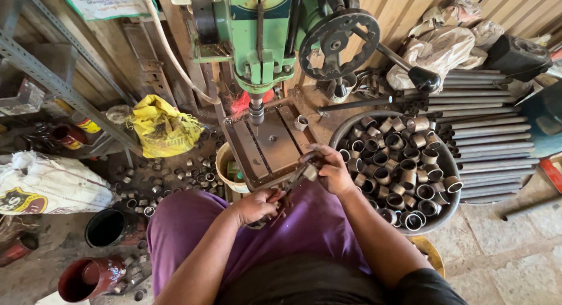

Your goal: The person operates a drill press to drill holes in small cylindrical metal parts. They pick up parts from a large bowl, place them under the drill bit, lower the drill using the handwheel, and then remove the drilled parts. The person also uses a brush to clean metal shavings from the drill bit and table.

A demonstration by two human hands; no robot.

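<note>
My left hand point(256, 205) grips the handles of a dark metal clamp tool point(291, 185) just in front of the drill press table point(266, 144). My right hand point(331, 169) holds a short metal ring piece point(309, 172) at the jaws of that tool. Directly above the table hangs the green drill press point(257, 41) with its chuck and bit point(256, 113). One loose ring point(301, 123) lies at the table's back right corner. My lap in purple trousers point(193, 223) is below both hands.
A round basin point(448, 164) holding several short metal rings stands at my right. Long steel pipes point(486, 135) lie stacked behind it. Finished rings point(175, 176) litter the floor at left, near a yellow bag point(161, 126), a white sack point(47, 185) and dark cans point(108, 228).
</note>
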